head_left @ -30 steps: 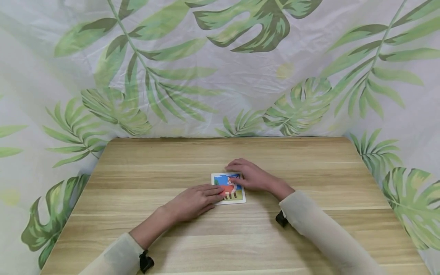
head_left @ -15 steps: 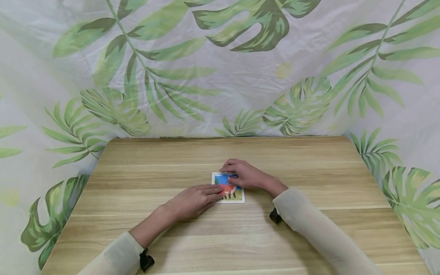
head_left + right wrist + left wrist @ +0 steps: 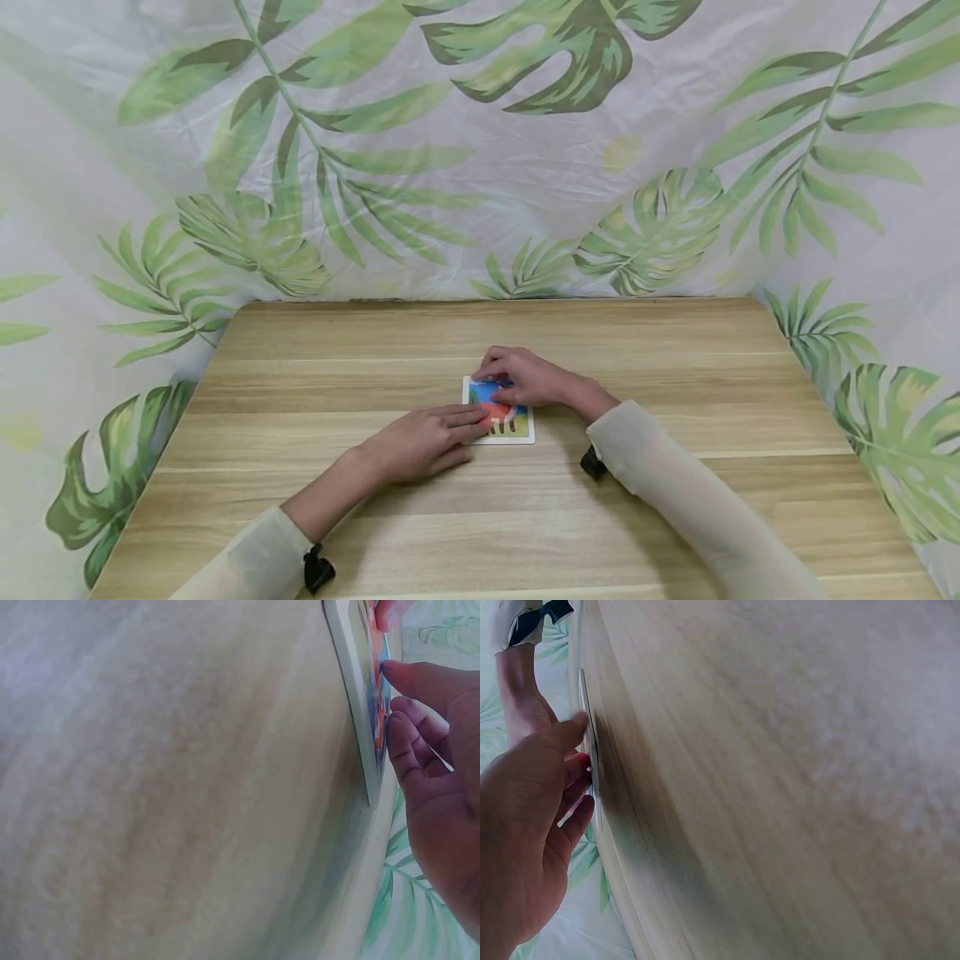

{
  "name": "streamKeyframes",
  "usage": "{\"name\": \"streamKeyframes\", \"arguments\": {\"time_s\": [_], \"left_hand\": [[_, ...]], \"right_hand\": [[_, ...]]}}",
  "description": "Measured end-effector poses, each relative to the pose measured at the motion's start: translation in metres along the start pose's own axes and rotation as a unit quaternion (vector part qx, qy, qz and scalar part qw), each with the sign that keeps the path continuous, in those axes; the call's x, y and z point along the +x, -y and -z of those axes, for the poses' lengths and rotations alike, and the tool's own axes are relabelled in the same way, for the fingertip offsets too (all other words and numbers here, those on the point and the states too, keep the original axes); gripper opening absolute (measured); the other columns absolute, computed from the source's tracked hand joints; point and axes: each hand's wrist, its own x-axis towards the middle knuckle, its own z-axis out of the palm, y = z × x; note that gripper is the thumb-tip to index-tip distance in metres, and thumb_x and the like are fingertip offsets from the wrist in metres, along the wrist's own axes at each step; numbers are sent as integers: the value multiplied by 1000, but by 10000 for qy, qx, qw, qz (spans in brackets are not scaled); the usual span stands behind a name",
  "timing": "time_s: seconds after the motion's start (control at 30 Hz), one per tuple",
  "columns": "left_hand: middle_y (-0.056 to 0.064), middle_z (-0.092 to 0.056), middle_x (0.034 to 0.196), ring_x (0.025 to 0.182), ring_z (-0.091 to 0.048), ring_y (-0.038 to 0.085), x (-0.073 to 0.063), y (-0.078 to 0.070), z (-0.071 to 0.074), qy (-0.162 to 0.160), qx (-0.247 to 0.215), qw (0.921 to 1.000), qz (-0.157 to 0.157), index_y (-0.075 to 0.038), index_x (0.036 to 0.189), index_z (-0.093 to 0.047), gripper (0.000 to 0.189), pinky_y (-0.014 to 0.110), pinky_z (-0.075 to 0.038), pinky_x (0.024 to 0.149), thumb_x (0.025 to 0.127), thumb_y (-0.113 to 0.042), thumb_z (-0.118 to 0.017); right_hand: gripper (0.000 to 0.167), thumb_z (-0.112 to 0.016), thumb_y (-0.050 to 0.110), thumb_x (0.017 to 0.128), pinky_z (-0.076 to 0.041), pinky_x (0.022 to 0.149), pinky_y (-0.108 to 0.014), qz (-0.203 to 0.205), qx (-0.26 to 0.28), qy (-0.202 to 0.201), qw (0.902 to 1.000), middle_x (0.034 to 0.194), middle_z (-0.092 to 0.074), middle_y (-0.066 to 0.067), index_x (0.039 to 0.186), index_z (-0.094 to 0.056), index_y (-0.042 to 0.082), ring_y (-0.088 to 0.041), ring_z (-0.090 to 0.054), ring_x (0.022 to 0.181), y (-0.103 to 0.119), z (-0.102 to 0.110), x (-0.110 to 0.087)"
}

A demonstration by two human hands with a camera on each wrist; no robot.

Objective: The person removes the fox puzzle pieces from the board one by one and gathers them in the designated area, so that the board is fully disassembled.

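Note:
A small white-bordered picture board [image 3: 514, 432], printed with an orange fox-like animal on blue and green, lies flat on the wooden table. My left hand [image 3: 426, 440] reaches over its left side, with nearly straight fingers resting on the picture and the thumb off its near edge. From the upper right, my right hand [image 3: 525, 377] touches the picture with its thumb and bent fingers, covering the animal's head. In the right wrist view, thumb and fingertips of the right hand [image 3: 442, 742] meet the face of the board [image 3: 352, 682]; nothing is visibly pinched. The board's thin edge [image 3: 589, 712] shows in the left wrist view.
The light wooden table [image 3: 360, 350] spreads around the board, its back edge against a white cloth [image 3: 525, 167] printed with green leaves. Small black wrist cameras hang below both sleeves, one by the left cuff [image 3: 270, 542].
My right hand has slid a little to the left across the top of the board, and its fingers have bent more. The left hand stays on the board, its thumb now spread further away.

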Motion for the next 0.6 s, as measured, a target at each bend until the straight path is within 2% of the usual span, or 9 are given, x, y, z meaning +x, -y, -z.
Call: {"name": "streamKeyframes", "arguments": {"time_s": [0.23,0.37,0.6], "left_hand": [[8,-45,165,153,-43,25,-3,-5,0,196,-68,9994,263,-13,156,-55,64,42,-44,120,108,-54,-55],[7,-41,168,155,-40,23,-5,-6,-1,308,-42,9989,350,-15,159,-51,66,41,-44,120,108,-57,-52],[7,-39,169,156,-38,24,-7,-5,-3,324,29,9990,295,-15,160,-48,68,41,-43,121,108,-58,-51]], "right_hand": [[39,-78,6,95,-54,91,-28,-39,27,215,9998,120,-64,-7,134,-73,3,-16,-61,100,-1,0,4],[39,-78,7,95,-53,88,-27,-107,-10,280,9996,119,-64,-5,133,-74,4,-14,-58,97,-3,2,6],[36,-79,6,93,-52,85,-26,-165,-4,336,9993,115,-65,-5,129,-76,4,-14,-58,93,-2,5,11]]}}
